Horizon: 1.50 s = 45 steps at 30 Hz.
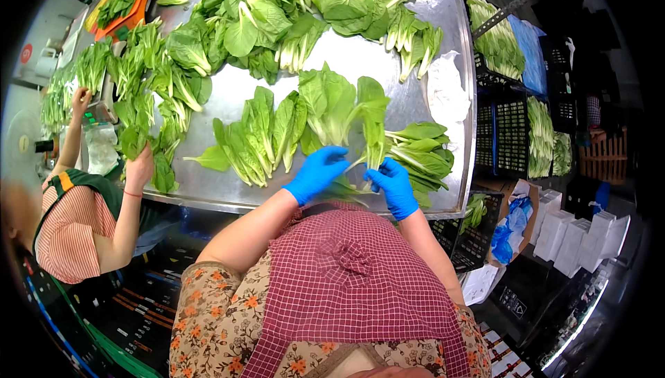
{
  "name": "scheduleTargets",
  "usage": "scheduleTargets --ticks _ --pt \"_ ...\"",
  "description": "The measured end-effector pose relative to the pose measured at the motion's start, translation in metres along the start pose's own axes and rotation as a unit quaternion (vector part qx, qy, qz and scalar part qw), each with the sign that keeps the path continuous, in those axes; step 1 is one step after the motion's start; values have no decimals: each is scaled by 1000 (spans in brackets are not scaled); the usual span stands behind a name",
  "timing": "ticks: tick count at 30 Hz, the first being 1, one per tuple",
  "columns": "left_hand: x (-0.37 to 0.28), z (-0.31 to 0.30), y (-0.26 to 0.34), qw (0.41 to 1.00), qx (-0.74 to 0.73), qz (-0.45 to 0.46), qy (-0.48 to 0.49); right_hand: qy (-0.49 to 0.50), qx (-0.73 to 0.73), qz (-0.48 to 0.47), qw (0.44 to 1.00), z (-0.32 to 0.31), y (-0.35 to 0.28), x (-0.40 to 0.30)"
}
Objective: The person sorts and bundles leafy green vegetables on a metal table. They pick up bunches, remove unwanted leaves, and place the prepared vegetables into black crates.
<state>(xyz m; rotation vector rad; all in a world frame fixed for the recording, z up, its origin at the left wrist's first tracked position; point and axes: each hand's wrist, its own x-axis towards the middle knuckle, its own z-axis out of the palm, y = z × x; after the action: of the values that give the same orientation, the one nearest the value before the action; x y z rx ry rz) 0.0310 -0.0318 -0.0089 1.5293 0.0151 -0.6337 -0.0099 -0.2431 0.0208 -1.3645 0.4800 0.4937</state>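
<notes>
My right hand (394,187), in a blue glove, grips a small bunch of leafy greens (373,131) by its pale stem end, with the leaves pointing away from me. Just left of it is my left hand (321,174), also gloved in blue. Its fingertips are beside a thin pale stem, and whether they pinch it is unclear. Beyond my left hand, a large blurred head of greens (324,100) lies on the metal table (236,83). A row of trimmed-looking greens (254,142) lies to the left. Another pile (422,157) is by my right hand.
A large heap of greens (260,19) covers the table's far side. At the left, a co-worker's hand (139,166) holds greens. A crumpled white plastic sheet (448,90) lies near the right rim. Black crates (501,134) with greens and a cardboard box (514,222) stand beyond it.
</notes>
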Motion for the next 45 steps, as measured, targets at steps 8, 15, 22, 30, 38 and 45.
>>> scheduleTargets --ticks 8,15,22,30,38,45 --pt "15 -36 -23 984 -32 -65 163 20 84 11 996 -14 -20 -11" --pt "45 -4 0 996 12 -2 85 53 -22 -9 998 -21 -4 -2" --pt "58 4 -17 997 25 -6 70 63 -4 -18 998 -9 -2 1" --pt "34 -45 -34 966 -70 1 247 87 -12 -23 996 -14 -4 19" --pt "44 -45 -46 970 -71 15 233 126 -243 -131 953 -10 0 98" --pt "76 -14 -29 976 -55 -3 209 142 -295 -138 935 1 1 104"
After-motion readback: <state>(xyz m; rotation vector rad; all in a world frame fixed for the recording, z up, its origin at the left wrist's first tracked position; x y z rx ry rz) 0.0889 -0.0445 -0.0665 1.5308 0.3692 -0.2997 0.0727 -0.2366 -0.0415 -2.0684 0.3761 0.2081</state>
